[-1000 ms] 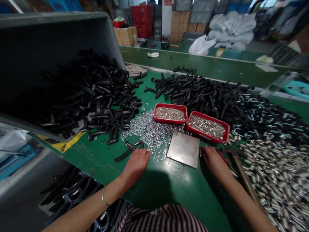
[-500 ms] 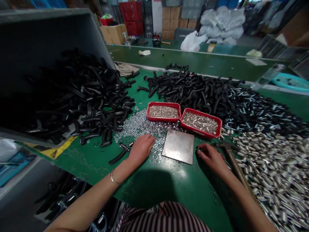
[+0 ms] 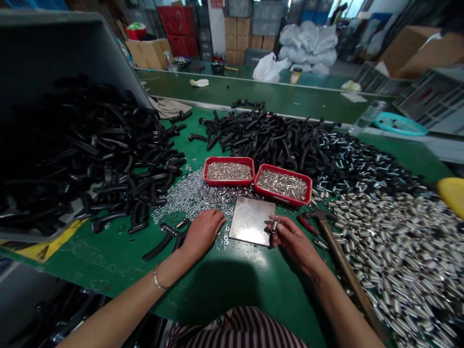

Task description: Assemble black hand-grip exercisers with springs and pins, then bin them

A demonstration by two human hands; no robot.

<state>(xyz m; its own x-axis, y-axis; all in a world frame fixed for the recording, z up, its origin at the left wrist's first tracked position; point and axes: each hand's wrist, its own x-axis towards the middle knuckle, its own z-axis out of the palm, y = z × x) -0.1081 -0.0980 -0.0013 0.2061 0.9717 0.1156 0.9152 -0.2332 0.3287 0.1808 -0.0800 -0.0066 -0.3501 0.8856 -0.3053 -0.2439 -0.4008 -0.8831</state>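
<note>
My right hand [image 3: 294, 241] pinches a small silvery spring [image 3: 274, 225] over the right edge of a square steel plate [image 3: 253, 220]. Left of the plate, my left hand [image 3: 205, 231] rests palm down among loose metal washers [image 3: 197, 195]. Its fingers are curled together, and their tips are hidden, so anything in them cannot be made out. Beside the left wrist lie black handles [image 3: 163, 240] with metal ends. Two red trays stand behind the plate: the left tray [image 3: 229, 182] has tiny metal bits, the right tray [image 3: 282, 195] has small pins.
A hammer [image 3: 344, 261] and a red-handled tool [image 3: 308, 224] lie right of my right hand. Metal sleeves [image 3: 398, 246] are heaped at the right. Black handles [image 3: 268, 133] pile up at the back, bolts [image 3: 362, 159] beside them. A tipped grey bin [image 3: 123, 53] stands left.
My right hand has moved left from the table to the plate's right edge, and the spring now shows in its fingers. My left hand stays by the washers. The view has turned rightward.
</note>
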